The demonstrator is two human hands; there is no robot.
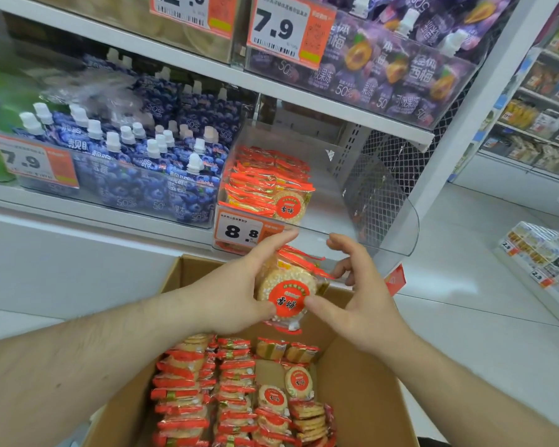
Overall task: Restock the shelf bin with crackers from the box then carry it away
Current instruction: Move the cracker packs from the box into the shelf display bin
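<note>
Cardboard box point(362, 382) below clear bin point(381, 201)

We see the clear plastic shelf bin point(397, 221) open at the top, its right half bare behind the low front wall, while stacked orange-wrapped cracker packs point(265, 185) fill its left half. The white shelf above point(336, 108) limits headroom over the bin. Blue spouted pouches point(136, 162) crowd the neighbouring bin to the left. Below, the brown cardboard box point(365, 366) stands open, with a small gap among its packs near the right wall.
</note>
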